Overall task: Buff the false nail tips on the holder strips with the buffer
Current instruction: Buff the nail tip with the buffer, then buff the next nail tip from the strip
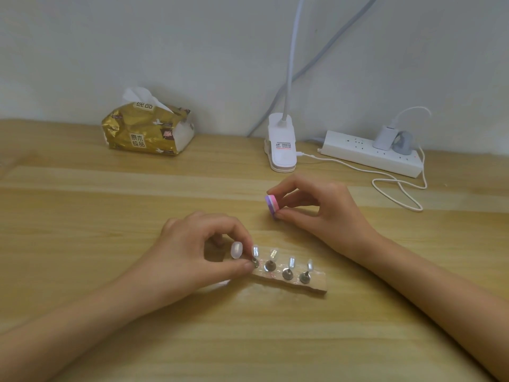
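The holder strip [316, 285] lies flat on the table [110, 312], near centre, at a slight slant. Four metal pegs [286, 274] stand on it, each carrying a clear nail tip. The end tip [309, 265] on the right is free of both hands. A frosted nail tip [237, 250] sits at the strip's left end, just beside the fingertips there; can't tell whether it is on a peg.

The left hand [198, 249] pinches the leftmost peg [255, 262] between thumb and forefinger. The right hand [325, 213] pinches the pink-and-purple buffer [271, 205], which is held off the table behind the strip and touches no tip.

Reading: lining up, no buffing contact yet. The next move likely calls for lowering the buffer onto the pinched peg's tip with light pressure, the left hand bracing so the peg doesn't tilt.

Along the wall are a tissue pack [146, 130], a clip lamp [281, 147] and a power strip [371, 154].
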Demonstrator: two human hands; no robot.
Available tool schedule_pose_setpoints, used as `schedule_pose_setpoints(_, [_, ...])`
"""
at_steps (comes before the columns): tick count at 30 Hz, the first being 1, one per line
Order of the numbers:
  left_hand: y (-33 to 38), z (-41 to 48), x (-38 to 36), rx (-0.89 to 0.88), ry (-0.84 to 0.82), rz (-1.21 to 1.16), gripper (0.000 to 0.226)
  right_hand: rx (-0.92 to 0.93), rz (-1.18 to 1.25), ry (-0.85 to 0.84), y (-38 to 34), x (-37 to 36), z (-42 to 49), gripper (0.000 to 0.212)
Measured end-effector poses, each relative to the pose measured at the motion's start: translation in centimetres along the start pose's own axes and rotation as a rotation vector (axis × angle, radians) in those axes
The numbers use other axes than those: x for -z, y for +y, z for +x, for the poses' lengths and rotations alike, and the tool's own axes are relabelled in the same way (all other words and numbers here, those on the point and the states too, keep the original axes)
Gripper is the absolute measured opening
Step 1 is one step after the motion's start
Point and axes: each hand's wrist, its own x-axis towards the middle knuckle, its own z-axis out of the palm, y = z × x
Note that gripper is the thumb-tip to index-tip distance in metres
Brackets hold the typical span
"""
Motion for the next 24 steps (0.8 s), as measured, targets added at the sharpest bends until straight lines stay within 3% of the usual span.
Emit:
schedule_pose_setpoints(3, [0.1, 0.1, -0.2, -0.040, -0.041, -0.093, 0.014, 0.002, -0.002, 0.001, 0.0, 0.0, 0.0, 0.018])
schedule_pose_setpoints(7, [0.1, -0.3, -0.1, -0.086, -0.028, -0.127, 0.017, -0.001, -0.010, -0.002, 0.0, 0.0, 0.0, 0.020])
schedule_pose_setpoints(9, [0.3, -0.9, -0.3, -0.143, 0.029, -0.023, 0.011, 0.000, -0.012, -0.002, 0.0, 0.0, 0.0, 0.020])
schedule_pose_setpoints(12, [1.0, -1.7, -0.4, -0.297, 0.085, 0.358, 0.003, -0.004, -0.008, -0.002, 0.0, 0.0, 0.0, 0.020])
schedule_pose_setpoints(14, [1.5, -1.9, -0.3, -0.324, 0.108, 0.326, 0.005, -0.017, 0.003, -0.002, 0.0, 0.1, 0.0, 0.022])
schedule_pose_setpoints(18, [1.6, 0.5, 1.3, -0.164, 0.177, -0.104, 0.013, -0.077, 0.054, 0.023, 0.1, 0.3, 0.0, 0.026])
schedule_pose_setpoints(20, [0.6, 3.0, 1.8, -0.059, 0.140, -0.144, 0.009, -0.111, 0.092, 0.042, 0.1, 0.4, 0.1, 0.029])
schedule_pose_setpoints(24, [-1.2, 5.7, 0.6, -0.001, 0.085, -0.066, 0.022, -0.116, 0.095, 0.054, -0.2, 0.4, 0.2, 0.023])
